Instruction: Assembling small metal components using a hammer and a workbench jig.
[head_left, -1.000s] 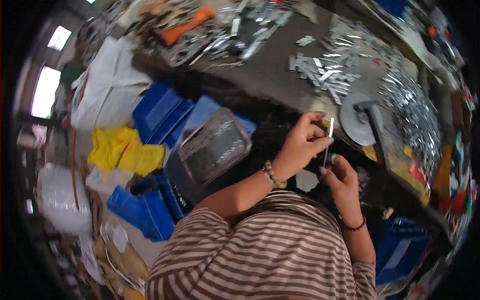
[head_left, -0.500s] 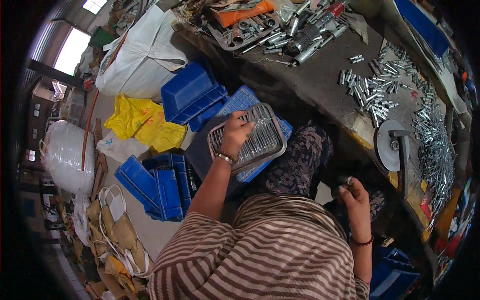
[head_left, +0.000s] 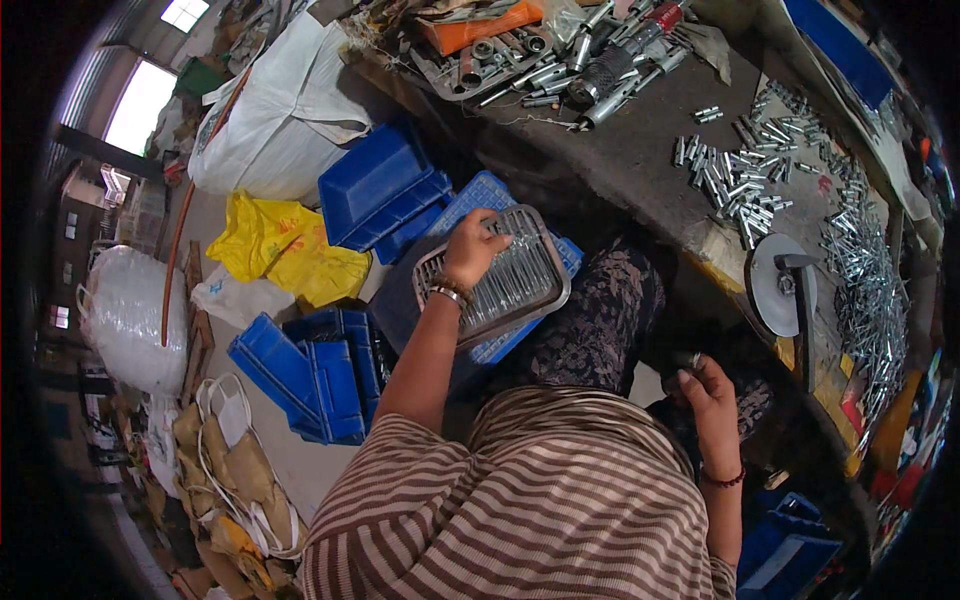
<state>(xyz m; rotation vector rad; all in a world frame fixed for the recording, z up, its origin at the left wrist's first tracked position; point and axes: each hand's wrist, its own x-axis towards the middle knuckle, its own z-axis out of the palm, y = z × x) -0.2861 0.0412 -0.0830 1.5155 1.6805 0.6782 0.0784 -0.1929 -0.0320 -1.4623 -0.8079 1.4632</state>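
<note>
Glaring window point(head_left: 143, 107) upper left, deep shadow beneath workbench point(head_left: 620, 150), glinting tray rods point(head_left: 518, 282), curved edges, black corners

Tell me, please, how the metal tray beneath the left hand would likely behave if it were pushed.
The metal tray should stay stiff, since its raised rim looks unbent. It may feel heavy for its size, with many thin, shiny rods in it. Those rods look smooth and loose, so a tilt could set them sliding.

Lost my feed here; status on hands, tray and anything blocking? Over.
Left hand at metal tray, grip unclear. Right hand pinching small metal piece. Thin rods inside tray, partly hidden by left hand.
</note>
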